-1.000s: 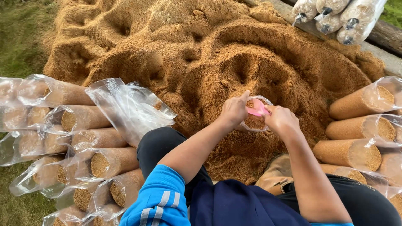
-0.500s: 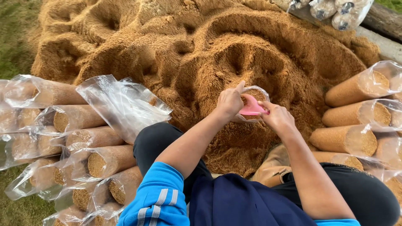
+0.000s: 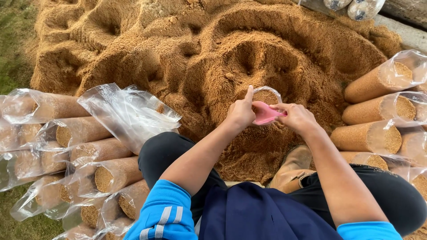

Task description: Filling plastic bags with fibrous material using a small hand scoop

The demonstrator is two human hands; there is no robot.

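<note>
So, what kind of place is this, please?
Probably an outdoor work spot for packing sawdust: a big loose mound of brown sawdust, rows of clear plastic bags packed into sawdust cylinders on both sides, and green grass at the edge.

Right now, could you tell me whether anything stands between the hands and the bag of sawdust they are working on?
Nothing visible does. The left hand and the right hand both already touch the clear bag standing in the sawdust heap. The right hand also holds a pink scoop at the bag's mouth.
</note>
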